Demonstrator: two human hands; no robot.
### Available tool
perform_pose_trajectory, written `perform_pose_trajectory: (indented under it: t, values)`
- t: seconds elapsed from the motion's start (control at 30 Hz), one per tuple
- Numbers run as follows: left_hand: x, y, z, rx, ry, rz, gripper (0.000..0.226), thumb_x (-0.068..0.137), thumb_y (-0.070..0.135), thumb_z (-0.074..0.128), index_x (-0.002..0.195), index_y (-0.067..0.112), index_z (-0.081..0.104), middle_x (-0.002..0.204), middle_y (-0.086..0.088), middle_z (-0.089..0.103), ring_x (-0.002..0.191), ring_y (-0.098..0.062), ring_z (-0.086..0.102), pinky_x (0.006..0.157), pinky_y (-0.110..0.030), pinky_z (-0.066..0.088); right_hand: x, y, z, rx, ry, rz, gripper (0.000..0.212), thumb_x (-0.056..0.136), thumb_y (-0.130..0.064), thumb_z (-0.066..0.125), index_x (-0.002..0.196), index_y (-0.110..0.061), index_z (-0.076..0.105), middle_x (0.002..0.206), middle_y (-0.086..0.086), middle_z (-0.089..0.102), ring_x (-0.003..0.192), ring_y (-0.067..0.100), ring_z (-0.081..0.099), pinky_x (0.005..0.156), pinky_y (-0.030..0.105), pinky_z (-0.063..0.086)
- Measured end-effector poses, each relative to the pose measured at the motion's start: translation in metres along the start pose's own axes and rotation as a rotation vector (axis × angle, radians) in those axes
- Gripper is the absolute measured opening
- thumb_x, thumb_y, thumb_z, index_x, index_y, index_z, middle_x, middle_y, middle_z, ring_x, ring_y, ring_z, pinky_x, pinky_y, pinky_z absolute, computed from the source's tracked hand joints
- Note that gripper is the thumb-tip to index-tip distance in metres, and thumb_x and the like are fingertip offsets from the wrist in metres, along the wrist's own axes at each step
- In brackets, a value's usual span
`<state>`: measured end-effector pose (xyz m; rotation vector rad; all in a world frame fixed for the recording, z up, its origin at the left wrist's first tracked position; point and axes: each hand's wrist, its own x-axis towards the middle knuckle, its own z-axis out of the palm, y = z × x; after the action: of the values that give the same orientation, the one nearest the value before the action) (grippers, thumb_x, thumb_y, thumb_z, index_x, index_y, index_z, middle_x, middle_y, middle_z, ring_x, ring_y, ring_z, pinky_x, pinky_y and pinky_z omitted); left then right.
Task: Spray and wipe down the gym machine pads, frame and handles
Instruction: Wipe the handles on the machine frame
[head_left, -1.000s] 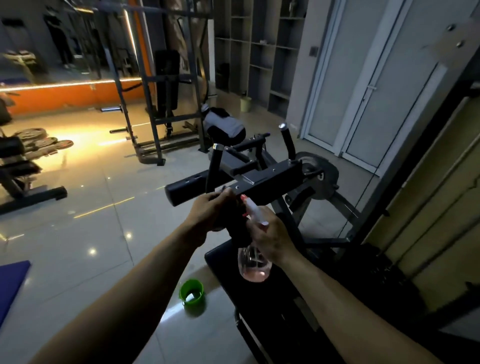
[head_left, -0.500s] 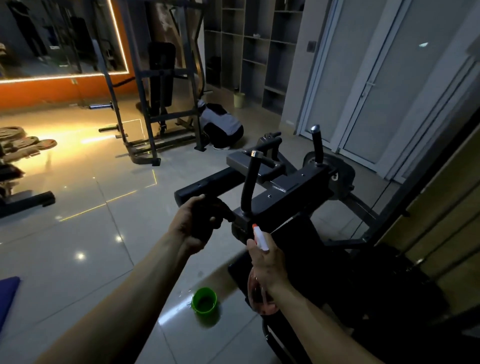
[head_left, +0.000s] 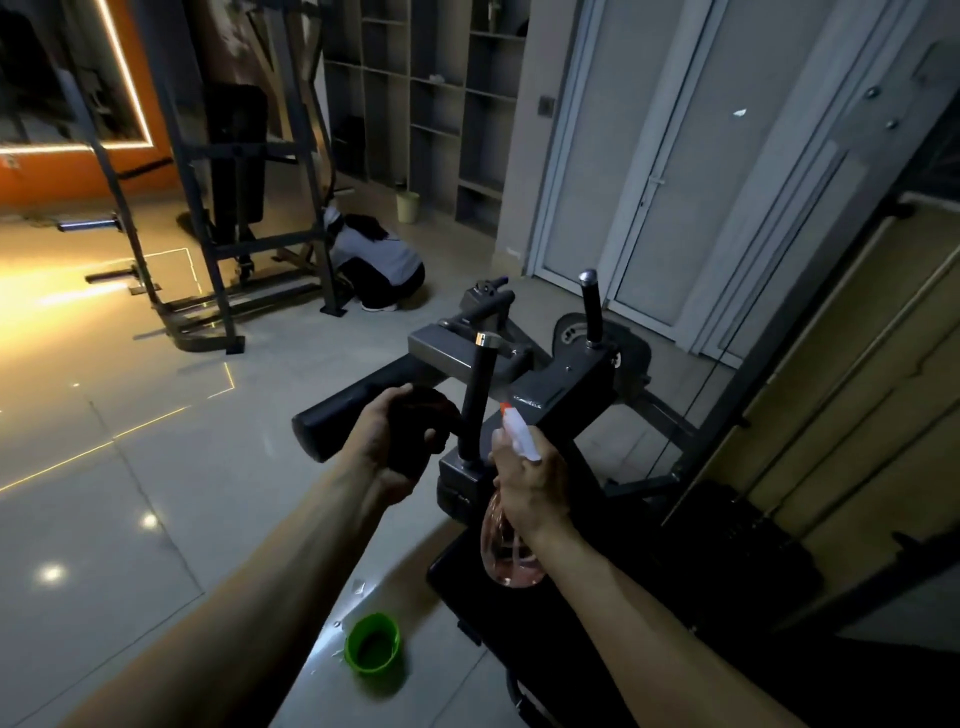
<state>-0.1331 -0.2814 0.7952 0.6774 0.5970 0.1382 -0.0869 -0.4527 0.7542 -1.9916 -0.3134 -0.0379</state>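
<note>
A black gym machine stands in front of me, with a dark frame block (head_left: 558, 387), a round roller pad (head_left: 343, 415) sticking out left and two upright handles (head_left: 477, 395). My left hand (head_left: 395, 447) grips a dark cloth (head_left: 415, 431) bunched against the roller pad, just left of the near handle. In my right hand (head_left: 527, 480) is a clear spray bottle (head_left: 506, 545) with pinkish liquid; its white and orange nozzle (head_left: 517, 431) points up toward the near handle and frame. The black seat pad (head_left: 597, 597) lies below my right arm.
A small green bucket (head_left: 373, 643) sits on the tiled floor by the seat. A person (head_left: 376, 260) crouches beside another rack (head_left: 228, 218) at the back. Shelves (head_left: 436, 104) and white doors (head_left: 649, 171) line the far wall. A wooden panel (head_left: 857, 389) stands on the right.
My left hand slid the cloth left from the frame block onto the roller pad. The right hand kept the bottle by the near handle. My view shifted forward and up.
</note>
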Motion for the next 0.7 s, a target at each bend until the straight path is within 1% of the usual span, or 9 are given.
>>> perform_pose_trajectory:
  t: [0.13, 0.23, 0.33, 0.4, 0.43, 0.5, 0.57, 0.63, 0.7]
  values:
    - [0.002, 0.015, 0.035, 0.015, -0.045, 0.025, 0.04, 0.095, 0.033, 0.062, 0.124, 0.006, 0.069, 0.114, -0.016, 0.074, 0.082, -0.022, 0.069, 0.056, -0.023, 0.05, 0.034, -0.027, -0.016, 0.06, -0.041, -0.037, 0.04, 0.104, -0.049, 0.053, 0.123, -0.016, 0.066, 0.106, 0.009, 0.071, 0.095, 0.023, 0.069, 0.083, 0.046, 0.059]
    - [0.016, 0.017, 0.051, 0.076, -0.062, 0.053, 0.048, 0.095, 0.036, 0.06, 0.129, 0.002, 0.067, 0.122, -0.019, 0.072, 0.09, -0.022, 0.071, 0.073, -0.028, 0.049, 0.059, -0.032, -0.029, 0.113, -0.082, -0.021, 0.027, 0.103, -0.051, 0.055, 0.114, -0.028, 0.065, 0.095, -0.001, 0.069, 0.088, 0.019, 0.069, 0.076, 0.037, 0.056]
    - [0.032, 0.006, 0.068, 0.18, -0.048, 0.009, 0.047, 0.093, 0.04, 0.062, 0.127, 0.008, 0.068, 0.124, -0.018, 0.071, 0.114, -0.025, 0.065, 0.086, -0.032, 0.046, 0.088, -0.018, -0.041, 0.211, -0.036, 0.013, 0.04, 0.1, -0.049, 0.054, 0.126, -0.022, 0.067, 0.102, -0.009, 0.066, 0.094, 0.007, 0.066, 0.083, 0.035, 0.058]
    - [0.044, -0.011, 0.081, 0.264, -0.054, -0.035, 0.048, 0.095, 0.041, 0.06, 0.13, 0.008, 0.064, 0.127, -0.021, 0.068, 0.109, -0.027, 0.063, 0.081, -0.031, 0.047, 0.111, -0.005, -0.053, 0.181, -0.011, 0.051, 0.054, 0.09, -0.053, 0.051, 0.133, -0.023, 0.065, 0.117, -0.005, 0.059, 0.106, 0.009, 0.061, 0.085, 0.028, 0.051]
    - [0.051, -0.021, 0.087, 0.306, -0.05, -0.068, 0.049, 0.095, 0.042, 0.062, 0.13, 0.008, 0.062, 0.125, -0.021, 0.069, 0.105, -0.026, 0.064, 0.078, -0.032, 0.049, 0.122, 0.002, -0.06, 0.104, -0.016, 0.056, 0.051, 0.089, -0.054, 0.05, 0.127, -0.025, 0.068, 0.118, -0.001, 0.055, 0.103, 0.012, 0.06, 0.082, 0.028, 0.048]
    - [0.071, -0.042, 0.102, 0.351, -0.005, -0.127, 0.051, 0.089, 0.043, 0.071, 0.128, 0.01, 0.065, 0.117, -0.018, 0.074, 0.105, -0.029, 0.07, 0.077, -0.038, 0.055, 0.147, 0.014, -0.077, -0.061, -0.047, 0.049, 0.025, 0.095, -0.051, 0.052, 0.089, -0.031, 0.065, 0.098, 0.001, 0.053, 0.083, 0.016, 0.056, 0.068, 0.032, 0.041]
    - [0.087, -0.056, 0.117, 0.343, 0.067, -0.158, 0.041, 0.089, 0.036, 0.075, 0.121, 0.01, 0.07, 0.113, -0.016, 0.075, 0.104, -0.032, 0.072, 0.074, -0.041, 0.057, 0.174, 0.026, -0.09, -0.113, -0.055, 0.024, 0.038, 0.098, -0.046, 0.056, 0.066, -0.028, 0.046, 0.073, -0.005, 0.047, 0.064, 0.014, 0.047, 0.059, 0.03, 0.033]
    - [0.1, -0.065, 0.129, 0.308, 0.133, -0.172, 0.031, 0.092, 0.03, 0.073, 0.115, 0.01, 0.071, 0.111, -0.017, 0.075, 0.099, -0.032, 0.073, 0.07, -0.041, 0.057, 0.204, 0.037, -0.097, -0.069, -0.023, 0.018, 0.044, 0.096, -0.046, 0.06, 0.061, -0.025, 0.042, 0.059, -0.01, 0.042, 0.055, 0.012, 0.042, 0.057, 0.029, 0.033]
    - [0.11, -0.07, 0.136, 0.307, 0.198, -0.159, 0.03, 0.092, 0.029, 0.074, 0.114, 0.009, 0.071, 0.107, -0.016, 0.076, 0.094, -0.031, 0.074, 0.068, -0.04, 0.058, 0.231, 0.044, -0.097, -0.002, 0.002, -0.008, 0.04, 0.089, -0.055, 0.061, 0.068, -0.021, 0.054, 0.059, -0.007, 0.048, 0.055, 0.016, 0.047, 0.054, 0.041, 0.041]
